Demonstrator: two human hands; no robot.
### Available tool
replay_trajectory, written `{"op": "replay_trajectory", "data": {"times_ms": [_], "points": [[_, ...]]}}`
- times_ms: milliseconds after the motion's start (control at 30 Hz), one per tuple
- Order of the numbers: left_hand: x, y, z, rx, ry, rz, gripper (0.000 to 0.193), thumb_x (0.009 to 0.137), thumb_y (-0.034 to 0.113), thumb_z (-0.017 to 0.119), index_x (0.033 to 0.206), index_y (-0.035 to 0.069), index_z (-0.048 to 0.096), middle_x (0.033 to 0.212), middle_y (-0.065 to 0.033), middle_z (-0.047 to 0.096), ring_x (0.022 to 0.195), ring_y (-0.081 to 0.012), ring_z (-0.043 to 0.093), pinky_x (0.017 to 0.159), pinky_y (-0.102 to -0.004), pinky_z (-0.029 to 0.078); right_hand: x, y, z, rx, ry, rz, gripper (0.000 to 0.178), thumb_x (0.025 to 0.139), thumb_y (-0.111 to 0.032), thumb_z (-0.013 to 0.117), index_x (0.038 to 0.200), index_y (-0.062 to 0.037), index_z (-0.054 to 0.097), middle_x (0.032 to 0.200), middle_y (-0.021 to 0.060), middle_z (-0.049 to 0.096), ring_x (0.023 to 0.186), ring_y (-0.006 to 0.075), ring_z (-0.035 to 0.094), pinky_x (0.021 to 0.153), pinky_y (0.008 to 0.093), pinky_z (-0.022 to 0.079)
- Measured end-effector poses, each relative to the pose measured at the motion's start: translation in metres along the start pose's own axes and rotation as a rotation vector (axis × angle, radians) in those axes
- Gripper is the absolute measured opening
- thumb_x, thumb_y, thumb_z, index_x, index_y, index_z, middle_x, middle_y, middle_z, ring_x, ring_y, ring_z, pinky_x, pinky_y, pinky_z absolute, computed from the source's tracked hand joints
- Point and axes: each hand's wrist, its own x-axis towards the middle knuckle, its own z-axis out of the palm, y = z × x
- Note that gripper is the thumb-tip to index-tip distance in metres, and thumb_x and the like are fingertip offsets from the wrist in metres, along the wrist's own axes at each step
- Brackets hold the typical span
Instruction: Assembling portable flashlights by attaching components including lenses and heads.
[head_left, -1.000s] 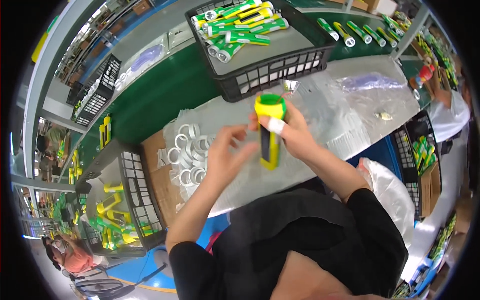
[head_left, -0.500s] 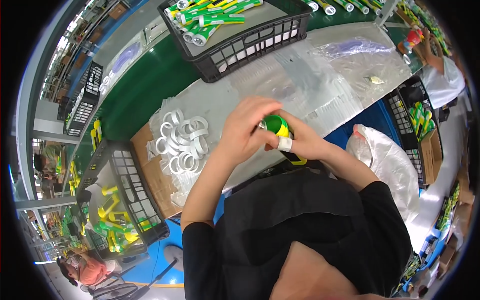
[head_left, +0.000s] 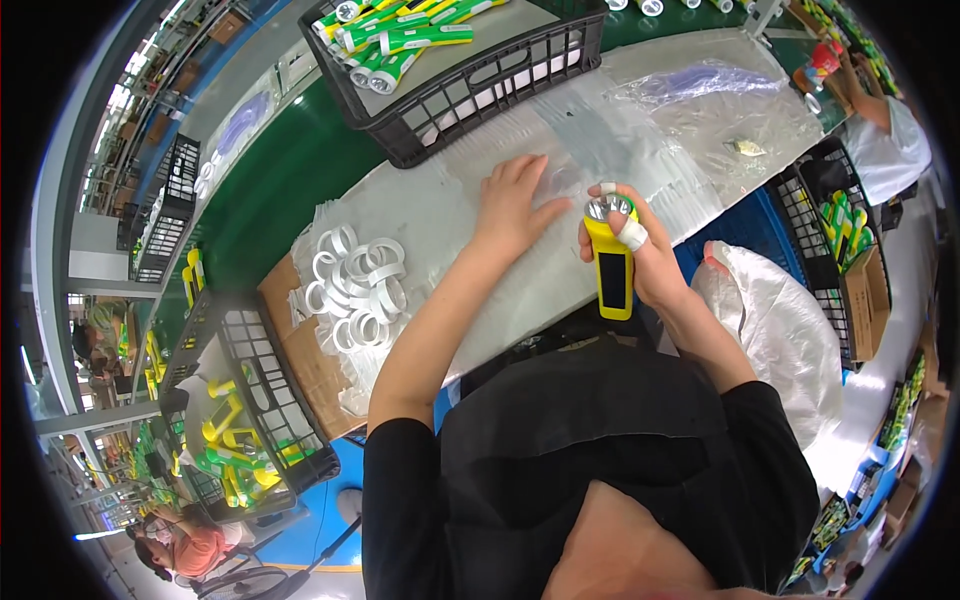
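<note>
In my right hand (head_left: 648,262) is a yellow and green flashlight (head_left: 604,242), its clear lens end up and a dark panel on its side facing me. White wraps circle some fingers of this hand. My left hand (head_left: 512,208) hovers over or rests on the plastic-covered table (head_left: 440,250), empty, with its fingers apart. A loose pile of white rings (head_left: 358,282) lies to the left of that hand.
Finished-looking green and yellow flashlights (head_left: 400,40) lie in a black crate (head_left: 480,100) at the far side. At the left, another black crate (head_left: 275,380) holds yellow and green flashlight bodies (head_left: 228,430). A white sack (head_left: 775,330) stands at my right. Co-workers sit farther off.
My hands have come apart. The left has let go and moved to the far left of the flashlight; the right has shifted right, with the flashlight's lens end now showing.
</note>
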Motion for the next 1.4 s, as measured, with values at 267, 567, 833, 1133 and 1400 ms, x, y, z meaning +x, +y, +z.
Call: {"op": "replay_trajectory", "data": {"times_ms": [267, 567, 833, 1133, 1400], "points": [[-0.005, -0.009, -0.008, -0.321, 0.072, -0.039, 0.043, 0.079, 0.017, 0.074, 0.120, 0.010, 0.064, 0.120, -0.0090, 0.058, 0.107, -0.0273, 0.054, 0.084, -0.0366, 0.046, -0.002, 0.001, -0.005, -0.068, -0.060, 0.036, 0.050, 0.095, -0.035, 0.057, 0.130, -0.0015, 0.044, 0.090, 0.0127, 0.061, 0.077, 0.0178, 0.060, 0.070, 0.0291, 0.048], [-0.063, 0.052, -0.094, -0.303, 0.191, 0.095, 0.034, 0.090, 0.018, 0.055, 0.122, 0.006, 0.063, 0.114, -0.0122, 0.056, 0.107, -0.0305, 0.051, 0.095, -0.0403, 0.038, 0.016, 0.001, 0.058, 0.014, -0.353, 0.102, 0.042, 0.094, -0.025, 0.062, 0.126, -0.0011, 0.049, 0.091, 0.0074, 0.062, 0.073, 0.0136, 0.062, 0.065, 0.0271, 0.050], [-0.079, 0.028, -0.101, -0.346, 0.343, 0.192, 0.035, 0.097, 0.018, 0.037, 0.110, -0.002, 0.063, 0.119, -0.0172, 0.057, 0.109, -0.0330, 0.052, 0.095, -0.0409, 0.039, 0.029, 0.026, 0.096, -0.021, -0.508, 0.164, 0.036, 0.097, -0.027, 0.056, 0.123, -0.0040, 0.048, 0.101, 0.0097, 0.057, 0.076, 0.0158, 0.059, 0.068, 0.0295, 0.050], [-0.096, -0.018, -0.194, 0.395, -0.002, -0.082, 0.043, 0.072, 0.030, 0.078, 0.106, 0.007, 0.067, 0.115, -0.0125, 0.060, 0.107, -0.0307, 0.055, 0.084, -0.0394, 0.045, 0.078, 0.018, 0.088, -0.157, -0.313, -0.162, 0.059, 0.090, -0.049, 0.060, 0.125, -0.0036, 0.046, 0.081, 0.0094, 0.058, 0.068, 0.0161, 0.056, 0.064, 0.0289, 0.044], [-0.080, -0.033, -0.176, 0.150, -0.250, -0.309, 0.026, 0.078, 0.025, 0.075, 0.088, 0.003, 0.067, 0.090, -0.0093, 0.065, 0.090, -0.0261, 0.061, 0.075, -0.0354, 0.048, 0.086, 0.023, 0.081, -0.176, -0.302, -0.212, 0.059, 0.091, -0.049, 0.059, 0.125, -0.0029, 0.046, 0.081, 0.0101, 0.058, 0.069, 0.0155, 0.055, 0.064, 0.0286, 0.044]]}}
